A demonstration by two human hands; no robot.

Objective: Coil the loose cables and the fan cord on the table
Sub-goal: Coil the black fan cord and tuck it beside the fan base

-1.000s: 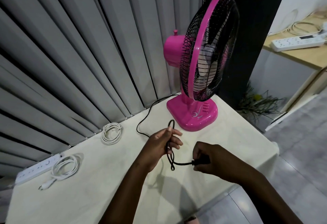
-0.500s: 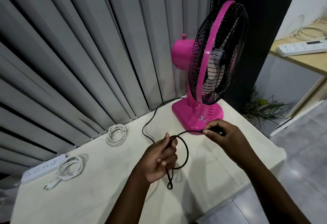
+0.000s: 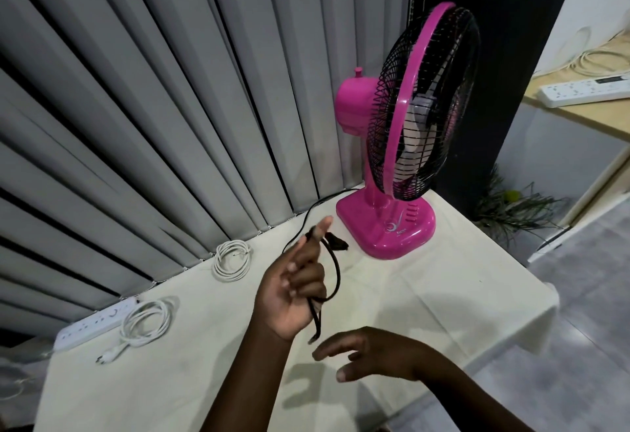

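A pink fan [image 3: 402,165] with a black grille stands at the table's far right corner. Its black cord [image 3: 335,273] runs from behind the base and hangs in loops over my left hand [image 3: 293,290], which is raised palm up with the thumb pointing up. The black plug [image 3: 335,241] sticks out beside the thumb, near the fan base. My right hand [image 3: 371,353] hovers lower, fingers spread, holding nothing. A coiled white cable [image 3: 232,260] lies by the blinds. Another coiled white cord [image 3: 147,321] with its plug lies beside a white power strip [image 3: 92,324].
The cream table [image 3: 426,295] ends at the right over a grey tiled floor. Grey vertical blinds [image 3: 153,107] back the table. A wooden shelf at the far right holds a second power strip [image 3: 584,89] and white cable. A plant [image 3: 511,206] sits on the floor below.
My right hand has let go of the plug end and dropped down toward me. The left hand has risen with the cord loops, the plug now resting by its thumb.
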